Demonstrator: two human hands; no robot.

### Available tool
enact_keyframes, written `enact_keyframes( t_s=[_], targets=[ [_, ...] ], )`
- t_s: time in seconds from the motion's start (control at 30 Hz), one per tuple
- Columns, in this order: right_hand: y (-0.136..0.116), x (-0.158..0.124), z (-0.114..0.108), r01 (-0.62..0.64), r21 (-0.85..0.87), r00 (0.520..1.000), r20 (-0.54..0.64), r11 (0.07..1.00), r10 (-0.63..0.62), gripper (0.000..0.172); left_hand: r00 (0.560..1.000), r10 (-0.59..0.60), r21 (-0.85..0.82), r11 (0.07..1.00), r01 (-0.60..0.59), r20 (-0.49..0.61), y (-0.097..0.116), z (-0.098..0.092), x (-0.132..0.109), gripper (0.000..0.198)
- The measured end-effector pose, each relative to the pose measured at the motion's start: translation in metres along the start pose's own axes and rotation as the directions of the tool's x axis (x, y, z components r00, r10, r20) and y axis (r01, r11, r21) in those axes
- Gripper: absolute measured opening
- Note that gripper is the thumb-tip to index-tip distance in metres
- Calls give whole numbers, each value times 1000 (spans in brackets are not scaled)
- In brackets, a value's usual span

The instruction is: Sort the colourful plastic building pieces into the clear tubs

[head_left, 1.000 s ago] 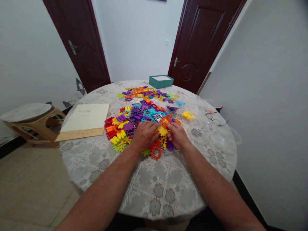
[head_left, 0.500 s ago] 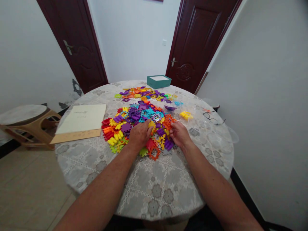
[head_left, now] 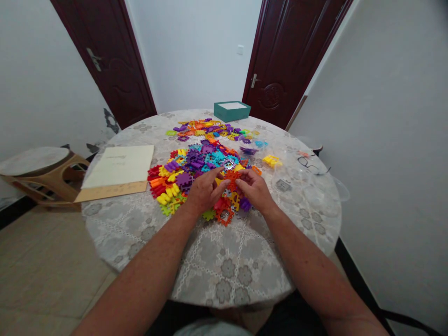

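Over the near part of a pile of colorful plastic gear-like pieces (head_left: pixel 184 179), my two hands are close together. My right hand (head_left: pixel 257 190) pinches an orange piece (head_left: pixel 232 179) at its right side. My left hand (head_left: pixel 206 190) is at the left of that piece, thumb and forefinger closed around a yellow piece (head_left: pixel 219 181) that is mostly hidden by the fingers. Red, orange, yellow and purple pieces lie just below the hands.
A second heap of pieces (head_left: pixel 199 126) lies farther back, near a green box (head_left: pixel 232 112). On the left is a sheet of paper (head_left: pixel 121 165). Yellow pieces (head_left: pixel 272 161), clear plastic packaging and glasses (head_left: pixel 311 165) lie on the right of the round table (head_left: pixel 206 266).
My right hand has moved left with the orange piece, bringing it up to my left hand. My left hand has barely shifted. The view has tilted slightly.
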State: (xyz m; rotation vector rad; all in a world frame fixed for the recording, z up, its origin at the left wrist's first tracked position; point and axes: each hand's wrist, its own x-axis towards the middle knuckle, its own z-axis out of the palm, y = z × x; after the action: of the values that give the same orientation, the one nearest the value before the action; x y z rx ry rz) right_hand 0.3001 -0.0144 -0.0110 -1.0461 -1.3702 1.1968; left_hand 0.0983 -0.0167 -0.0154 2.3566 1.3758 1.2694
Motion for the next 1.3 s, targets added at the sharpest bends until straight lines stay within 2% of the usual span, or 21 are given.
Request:
enact_keyframes(
  t_s=[0.1, 0.17, 0.23, 0.3, 0.37, 0.43, 0.5, 0.6, 0.67, 0.8, 0.9, 0.97, 1.0, 1.07, 1.1, 1.17, 1.3],
  targets=[
    [2, -3, 3, 30, -20, 996, 87, 999, -29, 32, 994, -61, -47, 997, 65, 86, 4, 0, -2, 27],
    [2, -5, 3, 72, -104, 992, 113, 992, -60, 35, 989, -142, -54, 988, 144, 44, 6, -4, -2, 21],
    [-3, -9, 3, 162, -268, 974, 196, 950, -111, 39, 966, -253, -75, 966, 249, -54, 6, -10, 0, 20],
    [-10, -16, 4, 321, -438, 912, 381, 840, -150, 46, 919, -371, -130, 926, 355, -136, 4, -17, 2, 20],
    [-18, -24, 6, 470, -546, 826, 549, 693, -128, 57, 873, -465, -227, 875, 427, -149, 2, -21, 4, 19],
    [-22, -31, 10, 536, -623, 788, 611, 569, -74, 63, 847, -516, -327, 828, 455, -128, 1, -22, 5, 20],
    [-23, -35, 14, 538, -691, 797, 603, 483, -24, 62, 840, -530, -396, 800, 450, -116, 0, -19, 5, 29],
    [-19, -34, 16, 522, -733, 817, 577, 436, -7, 61, 840, -533, -431, 784, 447, -98, -2, -14, 4, 42],
    [-16, -31, 14, 512, -739, 822, 569, 438, -2, 55, 835, -546, -435, 770, 467, -70, -4, -12, 4, 42],
    [-12, -25, 9, 498, -742, 825, 565, 449, 17, 23, 826, -563, -478, 734, 483, -29, -7, -11, 4, 38],
    [-15, -22, 3, 505, -675, 805, 593, 538, -12, 17, 824, -566, -493, 725, 481, -29, -8, -12, 5, 37],
    [-19, -18, -1, 482, -600, 814, 577, 638, -72, 16, 823, -567, -498, 720, 483, -22, -8, -13, 5, 38],
    [-20, -15, -3, 462, -576, 841, 527, 675, -126, 15, 823, -568, -503, 715, 485, -14, -8, -13, 5, 38],
    [-20, -10, -5, 428, -569, 900, 342, 702, -272, 17, 828, -561, -509, 709, 488, 12, -6, -14, 5, 37],
    [-18, -8, -6, 424, -582, 905, 241, 694, -351, 20, 832, -554, -508, 709, 490, 29, -4, -15, 5, 36],
    [-15, -6, -6, 449, -615, 869, 130, 648, -478, 23, 845, -529, -508, 707, 491, 80, 0, -17, 5, 36],
    [-10, -10, -1, 559, -626, 786, 191, 544, -588, 21, 846, -464, -520, 671, 529, 261, 10, -18, 4, 37]
  ],
)
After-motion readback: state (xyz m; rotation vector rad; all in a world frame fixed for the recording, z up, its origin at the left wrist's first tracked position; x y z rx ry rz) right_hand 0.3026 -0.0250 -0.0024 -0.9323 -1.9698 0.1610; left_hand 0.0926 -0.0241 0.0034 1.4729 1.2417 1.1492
